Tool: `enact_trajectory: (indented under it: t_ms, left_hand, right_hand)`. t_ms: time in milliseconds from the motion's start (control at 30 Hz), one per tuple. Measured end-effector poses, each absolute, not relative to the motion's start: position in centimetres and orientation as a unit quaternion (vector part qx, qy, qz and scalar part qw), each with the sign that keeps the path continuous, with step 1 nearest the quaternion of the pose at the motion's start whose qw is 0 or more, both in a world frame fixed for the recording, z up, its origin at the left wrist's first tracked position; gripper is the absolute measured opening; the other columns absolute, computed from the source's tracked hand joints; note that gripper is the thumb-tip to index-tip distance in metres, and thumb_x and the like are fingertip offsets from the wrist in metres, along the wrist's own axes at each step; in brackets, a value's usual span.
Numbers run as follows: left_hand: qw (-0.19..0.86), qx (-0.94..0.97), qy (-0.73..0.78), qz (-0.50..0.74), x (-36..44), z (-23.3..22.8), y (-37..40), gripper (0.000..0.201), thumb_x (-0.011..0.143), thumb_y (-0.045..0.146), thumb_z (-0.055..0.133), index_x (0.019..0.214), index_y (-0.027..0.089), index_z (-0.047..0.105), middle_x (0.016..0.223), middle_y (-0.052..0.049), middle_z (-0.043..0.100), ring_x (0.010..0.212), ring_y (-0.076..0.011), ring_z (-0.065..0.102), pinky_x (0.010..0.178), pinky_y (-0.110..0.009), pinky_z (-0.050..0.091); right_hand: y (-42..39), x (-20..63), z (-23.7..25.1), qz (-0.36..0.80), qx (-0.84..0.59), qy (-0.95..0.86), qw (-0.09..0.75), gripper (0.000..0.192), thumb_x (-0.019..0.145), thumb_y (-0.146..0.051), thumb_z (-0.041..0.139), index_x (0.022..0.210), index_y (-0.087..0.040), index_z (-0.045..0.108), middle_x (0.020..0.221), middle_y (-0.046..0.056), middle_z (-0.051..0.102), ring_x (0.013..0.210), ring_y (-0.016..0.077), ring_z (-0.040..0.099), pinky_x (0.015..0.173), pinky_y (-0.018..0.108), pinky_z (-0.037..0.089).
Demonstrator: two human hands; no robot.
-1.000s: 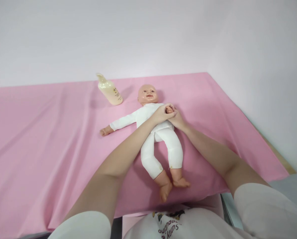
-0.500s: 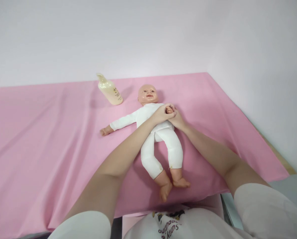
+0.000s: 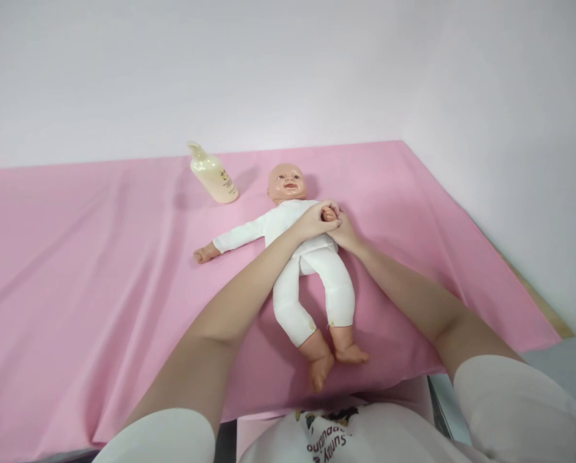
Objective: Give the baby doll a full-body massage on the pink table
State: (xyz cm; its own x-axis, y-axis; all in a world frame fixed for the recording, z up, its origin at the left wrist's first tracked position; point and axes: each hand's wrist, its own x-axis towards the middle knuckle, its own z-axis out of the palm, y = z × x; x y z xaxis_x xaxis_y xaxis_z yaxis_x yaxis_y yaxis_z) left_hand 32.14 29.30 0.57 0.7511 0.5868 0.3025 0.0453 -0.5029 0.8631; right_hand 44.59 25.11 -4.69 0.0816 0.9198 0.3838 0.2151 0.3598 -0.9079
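Note:
A baby doll (image 3: 288,225) in a white cloth suit lies on its back, head toward the wall and feet toward me. Over its chest, my left hand (image 3: 315,218) is closed around the doll's hand (image 3: 329,214), which shows between the fingers and thumb. My right hand (image 3: 344,230) meets it from the other side, its fingers also curled at that same doll's hand and partly hidden. The doll's other arm (image 3: 239,236) stretches out to the left on the cloth, with nothing touching it.
A pale yellow pump bottle (image 3: 214,178) stands left of the doll's head. A pink cloth (image 3: 99,270) with folds covers the table. White walls (image 3: 268,71) border the back and right side. A wooden edge (image 3: 533,292) shows at the right.
Hardly anything differs. Both hands stay at the doll's hand, with only a very slight shift of the fingers; the doll and bottle have not moved.

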Motion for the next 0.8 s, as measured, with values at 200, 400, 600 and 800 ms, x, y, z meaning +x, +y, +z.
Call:
enact_trajectory:
  t_ms: [200,400,600,800]
  left_hand:
    - [0.454,0.820,0.180,0.297,32.09,0.64,29.29,0.019,0.071,0.025,0.066,0.086,0.017,0.057,0.098,-0.005,0.070,0.097,-0.0204,0.066,0.092,-0.034,0.052]
    - [0.459,0.821,0.178,0.289,32.03,0.70,29.27,0.019,0.071,0.025,0.065,0.086,0.018,0.056,0.099,-0.005,0.070,0.098,-0.0202,0.066,0.092,-0.034,0.051]
    - [0.459,0.822,0.180,0.286,32.05,0.75,29.23,0.019,0.070,0.023,0.064,0.087,0.018,0.056,0.101,-0.005,0.070,0.099,-0.0205,0.066,0.094,-0.035,0.051]
    - [0.461,0.818,0.182,0.291,32.02,0.82,29.16,0.020,0.072,0.026,0.066,0.087,0.018,0.056,0.100,-0.005,0.069,0.100,-0.0210,0.066,0.094,-0.035,0.051]
  right_hand:
    - [25.07,44.49,-4.58,0.315,-0.474,-0.591,0.571,0.018,0.075,-0.038,0.063,0.081,-0.021,0.064,0.088,0.005,0.074,0.091,0.0220,0.070,0.086,0.035,0.056]
    - [24.99,44.53,-4.56,0.318,-0.477,-0.596,0.562,0.023,0.075,-0.041,0.062,0.084,-0.020,0.064,0.088,0.005,0.072,0.091,0.0212,0.069,0.085,0.034,0.056]
    - [24.92,44.68,-4.47,0.314,-0.489,-0.599,0.551,0.023,0.076,-0.040,0.062,0.086,-0.019,0.065,0.089,0.005,0.072,0.092,0.0223,0.070,0.083,0.035,0.056]
    - [24.72,44.64,-4.11,0.313,-0.492,-0.600,0.548,0.022,0.078,-0.038,0.063,0.090,-0.020,0.066,0.093,0.005,0.074,0.095,0.0224,0.070,0.088,0.036,0.057]
